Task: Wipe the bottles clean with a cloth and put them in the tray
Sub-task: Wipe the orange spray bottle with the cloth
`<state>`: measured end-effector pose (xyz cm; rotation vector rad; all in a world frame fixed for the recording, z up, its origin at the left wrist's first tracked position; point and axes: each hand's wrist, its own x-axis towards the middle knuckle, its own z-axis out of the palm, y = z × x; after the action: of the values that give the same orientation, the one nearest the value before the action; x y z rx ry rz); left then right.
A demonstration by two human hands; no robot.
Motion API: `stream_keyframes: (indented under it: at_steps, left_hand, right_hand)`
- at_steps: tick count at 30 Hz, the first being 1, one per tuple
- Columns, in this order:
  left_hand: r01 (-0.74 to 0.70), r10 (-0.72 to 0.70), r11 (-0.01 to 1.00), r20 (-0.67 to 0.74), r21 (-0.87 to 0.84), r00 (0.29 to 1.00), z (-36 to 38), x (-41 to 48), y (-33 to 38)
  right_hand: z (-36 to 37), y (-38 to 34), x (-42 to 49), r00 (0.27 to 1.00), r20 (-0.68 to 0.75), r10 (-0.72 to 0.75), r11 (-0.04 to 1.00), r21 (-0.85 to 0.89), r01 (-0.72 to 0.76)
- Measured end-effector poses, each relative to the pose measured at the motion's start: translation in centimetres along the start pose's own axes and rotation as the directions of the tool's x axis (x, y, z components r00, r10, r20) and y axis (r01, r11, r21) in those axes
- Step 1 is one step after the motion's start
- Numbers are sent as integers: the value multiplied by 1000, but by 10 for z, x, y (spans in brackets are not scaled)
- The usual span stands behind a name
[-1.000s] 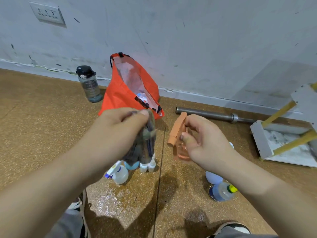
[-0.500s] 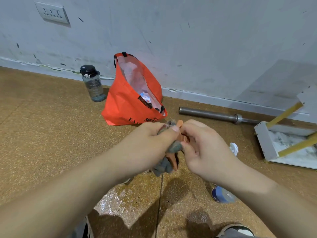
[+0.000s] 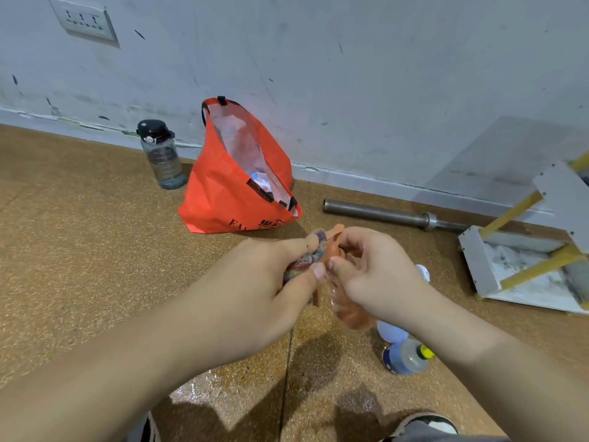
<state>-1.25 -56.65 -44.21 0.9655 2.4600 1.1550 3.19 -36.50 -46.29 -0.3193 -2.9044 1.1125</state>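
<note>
1. Over the speckled brown floor (image 3: 79, 250), just in front of me, my two hands meet around one small bottle.
2. My left hand (image 3: 271, 282) is closed on a bunched, mottled cloth (image 3: 304, 260). Thumb and forefinger pinch the cloth and press it against the bottle's spray head.
3. My right hand (image 3: 376, 275) has its fingers curled round the neck of the orange spray bottle (image 3: 349, 309) and holds it off the floor. The translucent body hangs below my palm, and my two thumb tips nearly touch.
4. Under my right wrist a clear bottle with a blue label and a yellow cap (image 3: 404, 358) lies on its side on the floor. A pale blue rounded thing (image 3: 390, 331) lies just beside it. I cannot tell what that is.
5. Farther off, an open orange bag (image 3: 229, 199) stands near the grey wall (image 3: 350, 74), with a dark water bottle (image 3: 162, 154) upright to its left.
6. A metal bar (image 3: 392, 215) lies along the wall's foot to the right of the bag.
7. At the far right a white frame with yellow rails (image 3: 478, 260) rests tilted on the floor.
8. A wet, shiny patch (image 3: 223, 387) shows on the floor beneath my left forearm.
</note>
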Motion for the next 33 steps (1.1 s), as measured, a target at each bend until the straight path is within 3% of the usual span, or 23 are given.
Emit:
stream_keyframes:
  at_steps: [5, 7, 10, 15, 22, 26, 28, 29, 31, 33]
  left_hand:
    - [66, -70, 996, -76, -56, 995, -3, 5, 0]
    - [101, -122, 982, -123, -162, 985, -3, 11, 2]
    - [133, -190, 953, -197, -271, 962, -12, 17, 0]
    - [170, -241, 861, -91, -479, 966, -27, 19, -2]
    - [245, -334, 698, -3, -673, 943, -28, 23, 5]
    - [239, -444, 690, -138, -683, 885, -25, 28, 9]
    - [155, -417, 782, -322, -603, 850, -32, 31, 10]
    - [110, -344, 868, -429, -484, 835, -36, 30, 9]
    - [-25, -76, 985, -553, -173, 829, -40, 27, 10]
    - [-171, 174, 984, -383, 41, 907, -36, 21, 13]
  right_hand:
    - [5, -8, -3, 995, -52, -84, 996, 21, 85]
    - [4, -11, -4, 996, -36, -85, 990, 108, 88]
    - [-4, -11, -2, 991, 99, -91, 953, 298, 57]
    - [-18, -9, -3, 963, 252, -96, 858, 512, -48]
    - [-22, -13, -8, 954, 283, -97, 842, 534, -73]
    - [-14, -14, -9, 975, 210, -74, 866, 498, -41]
    - [-13, -16, -8, 977, 198, -74, 888, 460, -26]
    - [-14, -16, -8, 977, 200, -80, 897, 443, -17]
    - [-13, -18, -9, 973, 206, -100, 914, 406, 8]
    - [-10, -19, -10, 969, 211, -127, 930, 366, 42]
